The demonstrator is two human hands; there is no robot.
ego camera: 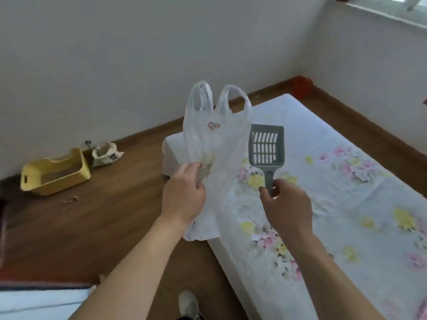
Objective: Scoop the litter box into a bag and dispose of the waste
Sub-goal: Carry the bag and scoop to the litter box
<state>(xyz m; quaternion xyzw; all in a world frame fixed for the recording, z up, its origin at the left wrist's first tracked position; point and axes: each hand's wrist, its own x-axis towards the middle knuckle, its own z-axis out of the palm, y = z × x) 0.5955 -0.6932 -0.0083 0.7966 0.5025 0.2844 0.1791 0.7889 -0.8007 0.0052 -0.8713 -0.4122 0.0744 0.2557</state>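
My left hand grips a thin translucent plastic bag by its middle, so the two handle loops stand up above my fingers. My right hand pinches the handle of a grey slotted litter scoop, blade upward, just right of the bag. Both are held in the air over the near corner of the mattress. The yellow litter box sits on the wooden floor by the wall at far left, with brownish litter inside it.
A low mattress with a floral sheet fills the right side. An open litter sack lies beside the box, and a few pellets are spilled in front. A red object sits in the far corner. My shoe is below.
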